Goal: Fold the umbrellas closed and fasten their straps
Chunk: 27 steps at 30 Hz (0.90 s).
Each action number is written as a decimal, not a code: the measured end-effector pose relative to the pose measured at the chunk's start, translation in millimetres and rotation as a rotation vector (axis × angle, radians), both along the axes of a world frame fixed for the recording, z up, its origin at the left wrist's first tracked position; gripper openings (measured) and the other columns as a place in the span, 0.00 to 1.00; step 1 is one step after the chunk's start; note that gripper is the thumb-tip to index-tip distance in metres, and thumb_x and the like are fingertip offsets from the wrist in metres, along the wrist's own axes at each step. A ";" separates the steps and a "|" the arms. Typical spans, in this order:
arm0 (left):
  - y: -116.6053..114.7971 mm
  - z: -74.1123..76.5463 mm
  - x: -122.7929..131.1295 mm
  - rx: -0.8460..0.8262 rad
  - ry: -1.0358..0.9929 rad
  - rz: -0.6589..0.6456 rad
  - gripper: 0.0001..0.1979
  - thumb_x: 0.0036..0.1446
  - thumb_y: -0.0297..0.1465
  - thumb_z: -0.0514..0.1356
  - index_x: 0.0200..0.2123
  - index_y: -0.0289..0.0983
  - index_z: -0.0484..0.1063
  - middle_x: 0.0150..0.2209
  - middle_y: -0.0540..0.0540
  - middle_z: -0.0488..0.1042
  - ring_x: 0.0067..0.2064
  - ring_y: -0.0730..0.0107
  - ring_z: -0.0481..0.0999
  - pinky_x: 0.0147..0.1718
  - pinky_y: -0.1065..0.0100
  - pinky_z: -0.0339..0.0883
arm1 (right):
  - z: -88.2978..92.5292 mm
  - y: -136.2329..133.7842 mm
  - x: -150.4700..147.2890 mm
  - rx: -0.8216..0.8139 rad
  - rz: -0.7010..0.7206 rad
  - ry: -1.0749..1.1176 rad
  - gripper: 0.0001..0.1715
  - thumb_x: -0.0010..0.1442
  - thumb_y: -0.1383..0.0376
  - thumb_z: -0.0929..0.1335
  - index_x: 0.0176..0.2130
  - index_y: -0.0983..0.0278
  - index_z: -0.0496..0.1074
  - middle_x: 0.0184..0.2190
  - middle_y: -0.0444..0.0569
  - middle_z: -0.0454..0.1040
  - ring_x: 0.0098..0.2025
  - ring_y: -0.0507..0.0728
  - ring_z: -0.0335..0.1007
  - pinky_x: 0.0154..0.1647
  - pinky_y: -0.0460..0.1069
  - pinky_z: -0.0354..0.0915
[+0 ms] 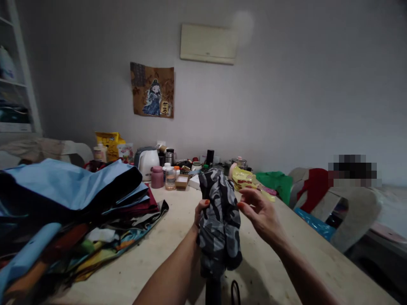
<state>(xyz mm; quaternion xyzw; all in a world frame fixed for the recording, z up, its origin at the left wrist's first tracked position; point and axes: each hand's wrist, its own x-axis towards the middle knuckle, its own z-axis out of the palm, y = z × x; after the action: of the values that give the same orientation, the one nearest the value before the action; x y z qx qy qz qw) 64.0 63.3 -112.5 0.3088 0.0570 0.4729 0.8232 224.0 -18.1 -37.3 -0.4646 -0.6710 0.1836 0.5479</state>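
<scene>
A folding umbrella (218, 216) in grey and black camouflage cloth stands over the table, its canopy loosely bunched and its dark handle pointing down toward me. My left hand (201, 212) is wrapped round the canopy from the left, with the thumb showing and the other fingers hidden behind the cloth. Just right of the canopy is my right hand (259, 212), its fingers apart and curved, with nothing visible in them. Whether its fingertips touch the cloth I cannot tell. A dark wrist loop (235, 292) hangs beside the handle.
Light blue umbrella cloth (73, 182) and other coloured fabrics pile up at the left of the table (152, 258). A white kettle (149, 164), a pink jar (157, 177) and several bottles line the back. Yellow packaging (243, 178) lies behind my right hand. Chairs and a person's head are at right.
</scene>
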 end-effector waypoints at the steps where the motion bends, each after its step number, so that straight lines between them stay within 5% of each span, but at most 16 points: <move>1: 0.8 -1.6 2.1 0.001 0.007 0.007 0.10 0.41 0.36 0.63 0.28 0.37 0.75 0.29 0.44 0.81 0.40 0.54 0.80 0.44 0.59 0.73 | 2.7 1.5 -3.9 0.049 -0.036 -0.058 0.31 0.52 0.48 0.71 0.47 0.66 0.68 0.32 0.48 0.69 0.31 0.53 0.64 0.29 0.47 0.60; 6: -8.5 -1.6 17.0 -0.040 0.049 -0.099 0.14 0.41 0.33 0.62 0.33 0.32 0.76 0.27 0.42 0.80 0.36 0.55 0.81 0.41 0.60 0.74 | 10.1 25.8 -11.7 0.228 -0.301 -0.177 0.09 0.52 0.60 0.65 0.32 0.64 0.66 0.24 0.45 0.67 0.25 0.52 0.61 0.28 0.48 0.56; 9: -15.6 1.9 21.8 -0.110 0.088 -0.190 0.17 0.41 0.32 0.62 0.35 0.27 0.76 0.28 0.39 0.81 0.31 0.59 0.81 0.37 0.64 0.74 | 18.4 32.7 -17.8 0.323 -0.373 -0.078 0.07 0.51 0.63 0.63 0.33 0.63 0.64 0.23 0.43 0.67 0.23 0.52 0.62 0.28 0.48 0.56; 15: -12.4 15.5 7.4 -0.150 0.052 -0.062 0.16 0.40 0.33 0.63 0.34 0.30 0.76 0.27 0.43 0.80 0.28 0.62 0.80 0.33 0.65 0.74 | 43.0 12.9 -11.5 -0.021 0.152 0.410 0.22 0.49 0.51 0.69 0.36 0.61 0.59 0.15 0.33 0.55 0.13 0.46 0.46 0.14 0.43 0.44; 18: -10.1 20.8 2.2 -0.131 0.013 -0.010 0.18 0.39 0.34 0.64 0.36 0.31 0.75 0.27 0.45 0.80 0.28 0.63 0.79 0.33 0.64 0.74 | 26.0 8.7 -1.4 0.031 0.086 0.332 0.24 0.50 0.49 0.70 0.38 0.62 0.62 0.19 0.39 0.64 0.17 0.49 0.57 0.15 0.43 0.51; 21: -10.2 21.4 4.9 -0.130 0.052 0.002 0.14 0.41 0.33 0.63 0.32 0.31 0.75 0.24 0.45 0.79 0.25 0.65 0.78 0.32 0.67 0.72 | -12.9 0.9 -5.5 0.003 0.093 -0.013 0.19 0.55 0.54 0.69 0.39 0.64 0.66 0.29 0.48 0.72 0.31 0.55 0.70 0.29 0.47 0.64; 23: -11.1 20.8 8.6 -0.135 0.095 -0.008 0.08 0.43 0.30 0.63 0.28 0.31 0.73 0.22 0.46 0.77 0.23 0.68 0.76 0.29 0.69 0.70 | -33.4 -10.2 -13.8 0.076 -0.057 -0.201 0.12 0.60 0.58 0.63 0.38 0.65 0.67 0.27 0.48 0.71 0.28 0.54 0.66 0.30 0.48 0.61; 27: -15.0 23.9 12.0 -0.142 0.129 -0.040 0.06 0.44 0.28 0.62 0.26 0.30 0.73 0.22 0.45 0.78 0.22 0.70 0.76 0.27 0.71 0.69 | -30.9 -30.0 -16.5 -0.012 0.139 -0.292 0.14 0.63 0.58 0.61 0.34 0.65 0.68 0.25 0.46 0.69 0.25 0.52 0.61 0.26 0.47 0.56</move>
<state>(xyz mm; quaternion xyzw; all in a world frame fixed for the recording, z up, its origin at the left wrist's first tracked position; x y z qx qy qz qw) 76.0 48.3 -88.6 0.2806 0.1369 0.4303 0.8470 207.5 -48.1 -68.3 -0.4423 -0.7729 0.1556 0.4275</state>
